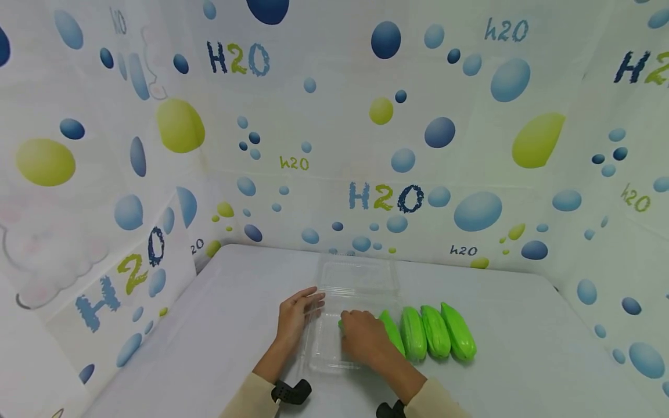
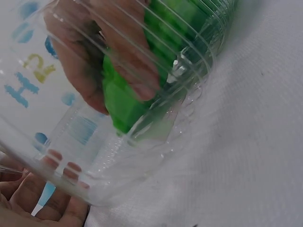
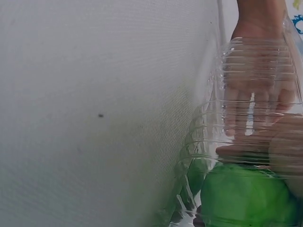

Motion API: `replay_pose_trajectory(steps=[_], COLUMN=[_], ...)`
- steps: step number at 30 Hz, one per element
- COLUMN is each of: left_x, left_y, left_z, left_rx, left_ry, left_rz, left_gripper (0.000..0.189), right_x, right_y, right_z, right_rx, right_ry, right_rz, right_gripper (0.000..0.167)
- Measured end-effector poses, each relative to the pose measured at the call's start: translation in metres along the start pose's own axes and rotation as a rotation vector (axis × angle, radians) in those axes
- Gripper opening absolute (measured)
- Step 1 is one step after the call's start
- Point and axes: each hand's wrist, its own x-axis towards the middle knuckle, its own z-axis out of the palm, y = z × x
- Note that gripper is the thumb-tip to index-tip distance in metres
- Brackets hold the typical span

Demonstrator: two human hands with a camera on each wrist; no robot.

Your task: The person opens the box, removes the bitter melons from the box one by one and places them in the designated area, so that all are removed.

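Note:
A clear plastic clamshell box (image 1: 328, 351) lies with its lid (image 1: 358, 276) folded back on the white table. My right hand (image 1: 366, 337) reaches into the base and grips a green ridged, gourd-like vegetable (image 2: 124, 101), seen through the clear wall in the left wrist view. Only the tip of that vegetable shows past the fingers from above. At the box's left side, my left hand (image 1: 297, 316) rests its fairly straight fingers against the wall. Through the plastic, the right wrist view also shows the left hand's fingers (image 3: 232, 111).
Just right of the box, several more green vegetables (image 1: 436, 332) lie side by side. One green vegetable (image 1: 391, 332) is partly hidden by my right hand. A white sheet printed with coloured drops (image 1: 402, 159) hangs behind the table and along both sides.

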Motion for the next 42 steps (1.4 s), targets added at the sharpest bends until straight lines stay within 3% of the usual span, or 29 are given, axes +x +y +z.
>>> replay_pose_trajectory(steps=[12,25,42], left_x=[0.000,-0.001,0.001], left_y=[-0.002,-0.002,-0.001], left_z=[0.000,0.001,0.001], left_rx=[-0.009,-0.011,-0.018], left_ry=[-0.009,-0.002,0.013], left_rz=[0.001,-0.007,-0.008], left_gripper=[0.039,0.039,0.038], right_x=[-0.002,-0.002,0.003], right_y=[-0.002,0.004,0.015], right_z=[-0.002,0.002,-0.004], right_rx=[-0.046,0.042,0.096], right_ry=[-0.064,-0.003,0.102], right_rz=[0.008,-0.031,-0.107], right_gripper=[0.021,0.024,0.009])
